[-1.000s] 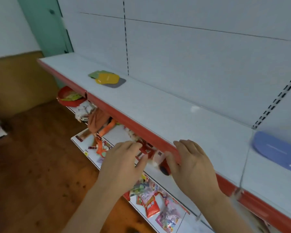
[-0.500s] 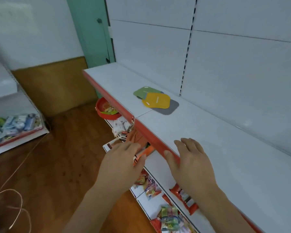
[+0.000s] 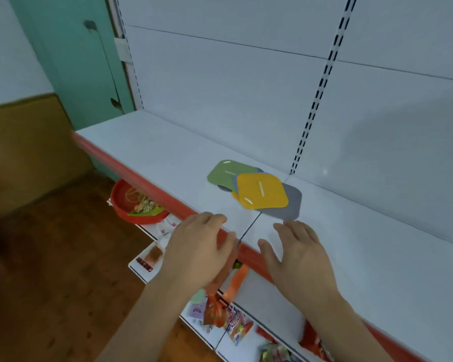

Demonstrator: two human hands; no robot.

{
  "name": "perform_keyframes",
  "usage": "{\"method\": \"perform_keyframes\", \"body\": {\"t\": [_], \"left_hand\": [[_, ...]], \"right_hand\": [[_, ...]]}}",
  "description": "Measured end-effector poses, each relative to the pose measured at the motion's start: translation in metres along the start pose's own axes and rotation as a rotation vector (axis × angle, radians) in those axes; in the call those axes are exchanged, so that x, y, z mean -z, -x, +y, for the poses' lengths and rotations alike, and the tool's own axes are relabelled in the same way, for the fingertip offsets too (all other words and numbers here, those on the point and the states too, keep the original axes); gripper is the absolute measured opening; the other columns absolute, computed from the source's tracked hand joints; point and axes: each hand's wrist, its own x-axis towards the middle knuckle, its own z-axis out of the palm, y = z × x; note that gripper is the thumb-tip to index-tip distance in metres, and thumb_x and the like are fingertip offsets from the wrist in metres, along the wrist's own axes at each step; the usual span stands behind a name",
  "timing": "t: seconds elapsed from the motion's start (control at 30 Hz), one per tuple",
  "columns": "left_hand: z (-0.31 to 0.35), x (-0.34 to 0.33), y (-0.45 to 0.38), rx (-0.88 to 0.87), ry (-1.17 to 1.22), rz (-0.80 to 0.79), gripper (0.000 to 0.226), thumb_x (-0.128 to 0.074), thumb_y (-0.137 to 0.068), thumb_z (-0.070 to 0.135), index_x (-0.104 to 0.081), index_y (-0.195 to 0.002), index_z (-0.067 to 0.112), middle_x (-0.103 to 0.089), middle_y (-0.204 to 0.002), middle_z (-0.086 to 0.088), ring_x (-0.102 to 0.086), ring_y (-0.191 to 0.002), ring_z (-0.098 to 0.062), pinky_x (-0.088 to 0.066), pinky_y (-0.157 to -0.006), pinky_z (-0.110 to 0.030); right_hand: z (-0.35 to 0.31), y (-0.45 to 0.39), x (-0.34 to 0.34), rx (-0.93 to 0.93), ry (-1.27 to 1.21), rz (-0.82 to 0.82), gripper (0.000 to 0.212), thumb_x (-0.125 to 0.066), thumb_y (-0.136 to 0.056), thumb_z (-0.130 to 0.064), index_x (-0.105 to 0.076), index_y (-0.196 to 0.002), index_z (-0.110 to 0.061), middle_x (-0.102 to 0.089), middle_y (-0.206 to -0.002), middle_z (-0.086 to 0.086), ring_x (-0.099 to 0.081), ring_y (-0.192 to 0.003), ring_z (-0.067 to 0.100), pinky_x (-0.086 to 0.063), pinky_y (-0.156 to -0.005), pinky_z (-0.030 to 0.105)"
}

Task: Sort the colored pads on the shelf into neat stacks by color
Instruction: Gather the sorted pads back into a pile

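Nearby, both hands, left (image 3: 199, 246) and right (image 3: 297, 253), are held loosely open and empty before overlapped pads (image 3: 262, 190) on the shelf (image 3: 152, 152); no writing can be read.

A red bowl (image 3: 139, 205) sits on the lower shelf (image 3: 259, 296) at the left, partly under the red front edge of the shelf above, holding a jumble of small items including something green. Right of it, white packets (image 3: 168, 227) and a brown-printed pack (image 3: 152, 256) lie on that lower shelf. Further right an orange strap (image 3: 237, 280) hangs down, with colourful snack packets (image 3: 228, 320) heaped below it. A wooden floor (image 3: 50, 270) spreads out at the left. Behind stand a teal door (image 3: 76, 61), a brown wall panel (image 3: 24, 152), and the white back panel (image 3: 220, 100) with a slotted upright (image 3: 319, 92).
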Motion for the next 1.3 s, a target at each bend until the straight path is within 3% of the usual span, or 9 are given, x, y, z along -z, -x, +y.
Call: {"method": "perform_keyframes", "body": {"t": [0.23,0.37,0.7,0.83,0.93,1.03,1.1,1.23,1.3], "left_hand": [[-0.020,-0.029,-0.084,-0.134,0.042,-0.047,0.039,-0.057,-0.098,0.048,-0.066,-0.127,0.024,-0.071,-0.115,0.001,-0.063,-0.108,-0.026,-0.055,-0.087,-0.042],[-0.023,-0.046,-0.137,-0.146,-0.010,-0.062,0.049,-0.042,-0.091,0.054,-0.070,-0.112,0.020,-0.071,-0.105,-0.001,-0.065,-0.100,-0.029,-0.056,-0.081,-0.043],[-0.026,-0.076,-0.202,-0.206,-0.155,-0.174,0.069,-0.048,-0.092,0.072,-0.063,-0.129,0.017,-0.056,-0.131,-0.007,-0.048,-0.122,-0.030,-0.044,-0.104,-0.041],[-0.029,-0.079,-0.201,-0.374,0.045,-0.053,0.031,-0.073,-0.087,0.042,-0.065,-0.107,0.020,-0.064,-0.104,-0.003,-0.058,-0.099,-0.029,-0.054,-0.083,-0.045],[-0.025,-0.070,-0.198,-0.426,0.329,-0.131,0.017,-0.067,-0.091,0.012,-0.054,-0.095,0.024,-0.062,-0.085,0.005,-0.058,-0.079,-0.020,-0.052,-0.067,-0.044],[-0.030,-0.059,-0.197,-0.479,0.575,-0.239,0.021,-0.059,-0.095,0.015,-0.049,-0.097,0.034,-0.069,-0.088,0.006,-0.065,-0.077,-0.019,-0.054,-0.069,-0.046],[-0.036,-0.052,-0.196,-0.480,0.741,-0.294,0.025,-0.060,-0.095,0.020,-0.049,-0.096,0.042,-0.073,-0.096,0.009,-0.070,-0.086,-0.017,-0.057,-0.075,-0.043],[-0.048,-0.044,-0.204,-0.410,0.954,-0.410,0.025,-0.070,-0.094,0.020,-0.055,-0.091,0.039,-0.072,-0.088,0.016,-0.068,-0.080,-0.003,-0.056,-0.072,-0.025],[-0.051,-0.039,-0.210,-0.368,1.055,-0.474,0.011,-0.069,-0.097,0.029,-0.062,-0.089,0.028,-0.072,-0.082,0.013,-0.067,-0.075,-0.003,-0.053,-0.070,-0.020]], "right_hand": [[0.004,-0.048,-0.017,-0.148,0.036,0.044,0.051,-0.051,-0.092,-0.051,-0.068,-0.118,-0.011,-0.068,-0.113,0.009,-0.059,-0.114,0.034,-0.056,-0.092,0.047],[0.015,-0.077,-0.030,-0.216,0.011,0.047,0.052,-0.047,-0.091,-0.054,-0.068,-0.113,-0.011,-0.067,-0.112,0.010,-0.059,-0.111,0.035,-0.056,-0.087,0.047],[0.024,-0.103,-0.040,-0.313,0.052,0.006,0.048,-0.046,-0.091,-0.052,-0.069,-0.111,-0.016,-0.067,-0.118,0.008,-0.058,-0.116,0.032,-0.053,-0.096,0.045],[0.020,-0.108,-0.038,-0.373,0.069,0.042,0.043,-0.049,-0.091,-0.049,-0.069,-0.114,-0.018,-0.067,-0.118,0.005,-0.058,-0.116,0.030,-0.053,-0.096,0.041],[0.012,-0.110,-0.036,-0.426,0.038,0.085,0.039,-0.059,-0.092,-0.043,-0.065,-0.122,-0.019,-0.066,-0.123,0.003,-0.057,-0.118,0.029,-0.050,-0.094,0.038],[0.011,-0.112,-0.032,-0.526,-0.112,0.057,0.063,-0.068,-0.091,-0.042,-0.047,-0.147,-0.022,-0.056,-0.141,-0.007,-0.048,-0.134,0.019,-0.043,-0.104,0.033],[0.011,-0.113,-0.029,-0.612,-0.250,0.041,0.071,-0.073,-0.087,-0.046,-0.043,-0.150,-0.029,-0.055,-0.135,-0.016,-0.049,-0.128,0.009,-0.041,-0.102,0.027],[0.005,-0.107,-0.023,-0.648,-0.452,0.086,0.013,-0.075,-0.089,-0.036,-0.068,-0.100,-0.032,-0.072,-0.087,-0.016,-0.066,-0.083,0.004,-0.050,-0.070,0.020],[-0.002,-0.097,-0.019,-0.608,-0.449,0.161,0.008,-0.071,-0.094,-0.029,-0.065,-0.089,-0.031,-0.069,-0.078,-0.010,-0.063,-0.073,0.010,-0.048,-0.063,0.023]]}}
